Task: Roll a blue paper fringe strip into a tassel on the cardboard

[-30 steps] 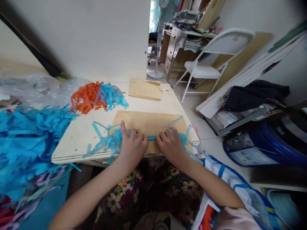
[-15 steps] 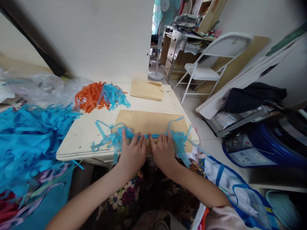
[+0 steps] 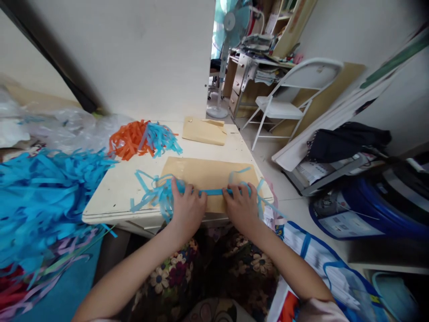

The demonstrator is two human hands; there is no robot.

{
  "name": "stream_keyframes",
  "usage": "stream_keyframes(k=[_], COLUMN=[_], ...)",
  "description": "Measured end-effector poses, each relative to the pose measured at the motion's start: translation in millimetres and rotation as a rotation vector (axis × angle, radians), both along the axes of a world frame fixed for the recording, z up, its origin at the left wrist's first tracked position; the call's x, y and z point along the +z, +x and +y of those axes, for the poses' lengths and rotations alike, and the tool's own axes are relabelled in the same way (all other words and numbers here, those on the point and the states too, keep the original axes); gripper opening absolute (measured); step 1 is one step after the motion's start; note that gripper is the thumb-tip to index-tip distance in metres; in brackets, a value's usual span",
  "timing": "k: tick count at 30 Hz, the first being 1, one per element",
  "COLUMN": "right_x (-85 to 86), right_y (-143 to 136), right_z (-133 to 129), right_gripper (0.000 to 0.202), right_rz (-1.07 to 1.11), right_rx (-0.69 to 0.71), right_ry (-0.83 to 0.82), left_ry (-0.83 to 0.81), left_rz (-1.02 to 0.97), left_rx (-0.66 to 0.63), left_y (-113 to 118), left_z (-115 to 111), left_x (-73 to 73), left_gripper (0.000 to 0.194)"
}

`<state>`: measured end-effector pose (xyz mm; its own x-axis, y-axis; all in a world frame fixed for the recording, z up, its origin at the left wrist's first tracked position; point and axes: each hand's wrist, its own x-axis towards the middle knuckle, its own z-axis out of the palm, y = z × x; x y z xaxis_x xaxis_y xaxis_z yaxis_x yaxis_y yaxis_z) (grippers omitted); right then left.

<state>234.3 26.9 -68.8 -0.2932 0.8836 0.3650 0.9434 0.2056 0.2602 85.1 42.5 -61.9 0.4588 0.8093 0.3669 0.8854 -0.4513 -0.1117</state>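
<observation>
A blue paper strip with fringed ends (image 3: 214, 192) lies across a brown paper sheet (image 3: 211, 172) near the front edge of the white table (image 3: 114, 188). Its middle is a narrow flat band; loose fringe spreads out at both sides. My left hand (image 3: 187, 203) is closed on the band's left part, thumb toward the middle and fingertips pressed down on it. On the right part, my right hand (image 3: 244, 203) presses and grips the band the same way. Between the two hands a short stretch of band shows. The undersides of my fingers are hidden.
Orange fringed paper (image 3: 129, 139) and blue fringed paper (image 3: 162, 138) lie on the table's far left. A folded brown envelope (image 3: 203, 131) is at the back. Left stands a large blue fringe heap (image 3: 50, 192); a white folding chair (image 3: 281, 109) is beyond.
My right hand has slid to the right along the band, away from my left hand, so more of the band shows between them. My left hand has stayed nearly in place.
</observation>
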Motion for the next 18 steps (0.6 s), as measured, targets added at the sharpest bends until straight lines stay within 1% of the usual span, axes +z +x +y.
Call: stream_keyframes(k=[5,7,8,12,16,18], right_x=[15.9,19.6,20.4,21.4,27.9,33.4], right_y=[-4.3,-9.6,-12.3,-16.9,-12.7,-12.0], right_z=[-0.9,3.4,7.1,26.7,39.6,41.5], right_gripper=[0.012,0.013,0.015,0.022,0.019,0.018], right_rz=[0.025,0.041,0.048,0.057,0.061,0.049], right_rx=[0.012,0.036,0.066,0.186,0.212,0.23], right_ry=[-0.033,-0.068,-0.115,-0.351,-0.447,-0.482], left_ry=[0.037,0.025,0.011,-0.093,-0.267,-0.299], left_rz=[0.021,0.043,0.055,0.04,-0.051,-0.056], left_rx=[-0.086,-0.146,-0.177,-0.238,-0.255,-0.281], left_y=[-4.2,-4.7,-5.0,-8.7,-14.2,-14.5], left_z=[12.2,16.3,18.3,27.5,37.3,41.3], left_x=[6.5,6.8,6.5,5.3,8.7,11.1], left_gripper=[0.012,0.011,0.011,0.017,0.018,0.017])
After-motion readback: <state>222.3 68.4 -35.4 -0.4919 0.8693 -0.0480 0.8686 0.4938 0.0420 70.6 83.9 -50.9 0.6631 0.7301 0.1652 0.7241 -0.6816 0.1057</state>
